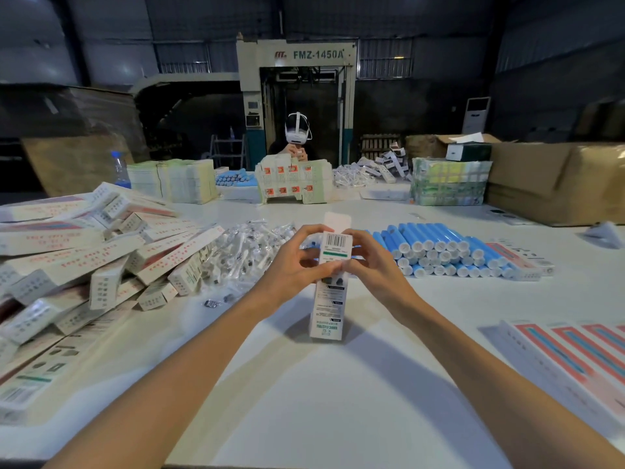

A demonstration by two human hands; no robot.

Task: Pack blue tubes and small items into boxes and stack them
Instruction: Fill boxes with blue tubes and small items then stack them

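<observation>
A narrow white box (327, 306) with a barcode stands upright on the table in front of me, its top flap raised. My left hand (297, 262) grips its upper part from the left, and my right hand (373, 262) grips it from the right, fingers curled near the top. Behind my right hand lies a stack of blue tubes (436, 248) with white caps. Small items in clear bags (247, 252) are heaped behind my left hand. A large pile of filled boxes (91, 262) covers the table's left side.
Flat unfolded boxes (575, 360) lie at the right front. Across the white table (338, 401) a person (296, 140) with a headset works behind stacks of flat cartons (294, 181). Brown cardboard cartons (554, 181) stand far right, a water bottle (120, 170) far left.
</observation>
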